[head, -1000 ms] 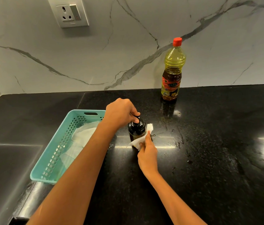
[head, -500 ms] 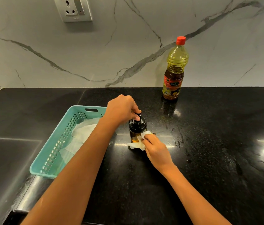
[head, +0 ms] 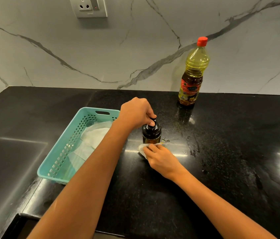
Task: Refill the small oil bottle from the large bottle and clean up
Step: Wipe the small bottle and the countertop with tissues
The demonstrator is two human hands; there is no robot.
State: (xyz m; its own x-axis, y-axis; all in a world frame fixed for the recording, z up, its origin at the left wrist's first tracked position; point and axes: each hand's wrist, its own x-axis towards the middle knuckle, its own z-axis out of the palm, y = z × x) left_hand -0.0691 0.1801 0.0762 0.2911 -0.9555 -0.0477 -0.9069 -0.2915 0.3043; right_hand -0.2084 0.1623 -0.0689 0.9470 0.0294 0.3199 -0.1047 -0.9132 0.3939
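The small oil bottle [head: 151,133], with a black cap and amber oil inside, stands upright mid-counter. My left hand [head: 136,114] pinches its black top from above. My right hand [head: 160,156] presses a white tissue [head: 141,149] flat on the counter at the bottle's base. A few oil drops [head: 166,140] lie just right of the bottle. The large oil bottle [head: 193,73], with a red cap and a red label, stands capped by the wall at the back right.
A teal plastic basket [head: 61,152] holding several white tissues sits left of the small bottle, under my left forearm. The black counter [head: 230,152] shows greasy smears to the right. A wall socket [head: 89,6] is on the marble backsplash.
My right hand has slid the tissue down from the bottle's side onto the counter at its base. My left hand stays on the bottle top.
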